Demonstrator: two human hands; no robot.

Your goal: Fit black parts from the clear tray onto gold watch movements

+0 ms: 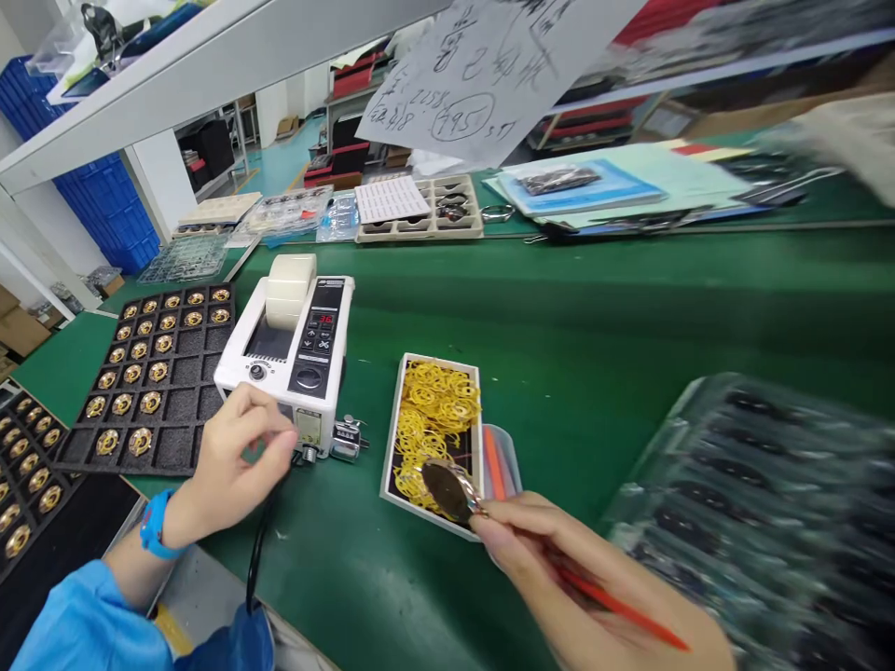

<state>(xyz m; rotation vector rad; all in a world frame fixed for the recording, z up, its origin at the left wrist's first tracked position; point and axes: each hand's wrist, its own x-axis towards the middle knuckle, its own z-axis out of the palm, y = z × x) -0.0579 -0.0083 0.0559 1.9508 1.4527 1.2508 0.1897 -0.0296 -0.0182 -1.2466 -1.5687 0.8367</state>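
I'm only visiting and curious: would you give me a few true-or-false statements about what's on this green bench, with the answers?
1. The left hand is at the front of the white tape dispenser. True.
2. The right hand is empty. False: it holds a round disc and a red stick.
3. The small box holds blue rings. False: the rings are yellow.
4. The black tray left of the dispenser holds gold round parts, with some cells empty. True.
5. The wristband on the left wrist is red. False: it is blue.
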